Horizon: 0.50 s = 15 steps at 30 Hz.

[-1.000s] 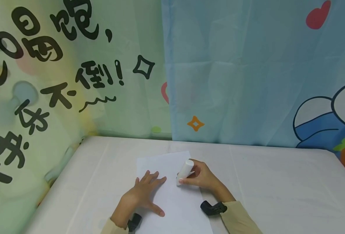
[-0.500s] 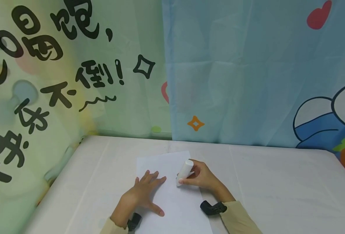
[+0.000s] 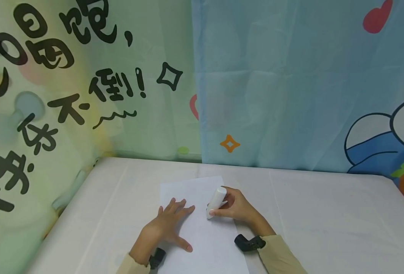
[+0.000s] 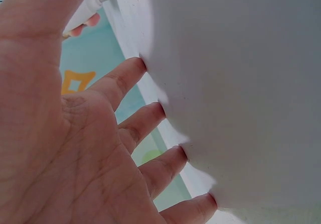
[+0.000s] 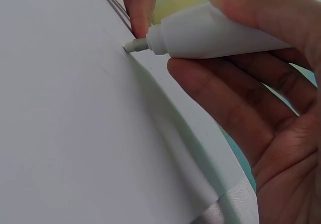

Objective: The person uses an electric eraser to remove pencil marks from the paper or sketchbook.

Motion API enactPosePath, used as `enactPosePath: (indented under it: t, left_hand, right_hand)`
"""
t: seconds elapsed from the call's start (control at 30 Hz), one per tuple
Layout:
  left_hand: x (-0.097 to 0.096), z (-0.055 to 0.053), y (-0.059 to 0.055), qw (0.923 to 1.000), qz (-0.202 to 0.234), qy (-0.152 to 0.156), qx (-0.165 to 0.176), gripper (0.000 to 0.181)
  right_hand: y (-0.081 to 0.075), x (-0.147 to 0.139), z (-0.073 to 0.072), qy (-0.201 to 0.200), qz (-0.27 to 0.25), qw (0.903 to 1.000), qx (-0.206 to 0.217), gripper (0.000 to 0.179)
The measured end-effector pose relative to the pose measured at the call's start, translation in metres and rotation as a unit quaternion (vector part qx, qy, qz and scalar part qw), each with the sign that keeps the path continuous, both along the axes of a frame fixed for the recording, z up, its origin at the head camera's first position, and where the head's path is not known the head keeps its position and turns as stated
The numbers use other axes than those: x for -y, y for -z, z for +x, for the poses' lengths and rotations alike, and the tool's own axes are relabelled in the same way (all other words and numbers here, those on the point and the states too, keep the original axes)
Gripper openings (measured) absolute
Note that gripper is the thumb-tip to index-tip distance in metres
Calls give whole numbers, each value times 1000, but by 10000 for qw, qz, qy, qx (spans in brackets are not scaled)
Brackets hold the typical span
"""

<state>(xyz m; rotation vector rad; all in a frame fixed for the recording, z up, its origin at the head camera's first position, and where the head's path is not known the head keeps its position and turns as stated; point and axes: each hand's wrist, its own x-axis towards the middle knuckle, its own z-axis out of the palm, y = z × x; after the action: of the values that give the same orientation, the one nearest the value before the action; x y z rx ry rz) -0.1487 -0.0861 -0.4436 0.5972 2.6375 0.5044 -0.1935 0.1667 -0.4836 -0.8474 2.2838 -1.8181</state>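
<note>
My right hand (image 3: pixel 234 205) grips a thick white electric eraser (image 3: pixel 217 201) between thumb and fingers, tilted with its wide end up. In the right wrist view its narrow grey tip (image 5: pixel 136 45) meets the sheet of white paper (image 5: pixel 75 123). Spread flat on the left part of the paper (image 3: pixel 208 239) lies my left hand (image 3: pixel 167 224). The left wrist view shows its fingertips (image 4: pixel 175 153) pressing on the sheet, with the eraser (image 4: pixel 83 14) beyond the thumb.
A white cloth covers the table (image 3: pixel 325 220) under the paper. Behind it hang a blue curtain (image 3: pixel 277 95) and a green one (image 3: pixel 147 137) with black characters. Black wrist straps (image 3: pixel 249 243) sit by the beige sleeves (image 3: pixel 280 255).
The eraser's tip has shifted very slightly toward the person on the paper. Both hands keep their places, and the head view has tilted a little.
</note>
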Motion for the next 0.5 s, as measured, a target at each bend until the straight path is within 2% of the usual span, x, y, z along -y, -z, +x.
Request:
enactPosePath:
  t: [0.5]
  left_hand:
    - [-1,1,-4,10000,-26,11,2,106]
  right_hand:
    - [0,1,0,43,-37,9999,-95,44]
